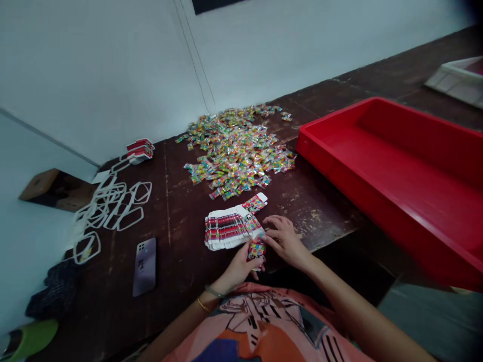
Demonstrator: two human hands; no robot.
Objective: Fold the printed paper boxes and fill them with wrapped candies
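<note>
My left hand (239, 266) grips a small colourful printed carton (257, 250) near the table's front edge, thumb across its face. At the carton's upper end is my right hand (287, 240), with fingers apart and the fingertips at or touching its top; exact contact is too small to make out. Just beyond my hands lies a fanned row of flat cartons (228, 227), red and white along their edges. One more carton (255, 202) with a white open flap rests at the row's far right end. Behind them spreads a heap of small clear-wrapped colourful candy packets (237, 151).
A large red tray (339, 173) stands at the right, a white tray (458, 80) behind it. At the left lie a purple phone (145, 266), tangled white bands (109, 206), a cardboard box (58, 190) and a stack of red-and-white cartons (140, 149). The wall (113, 65) bounds the table's back.
</note>
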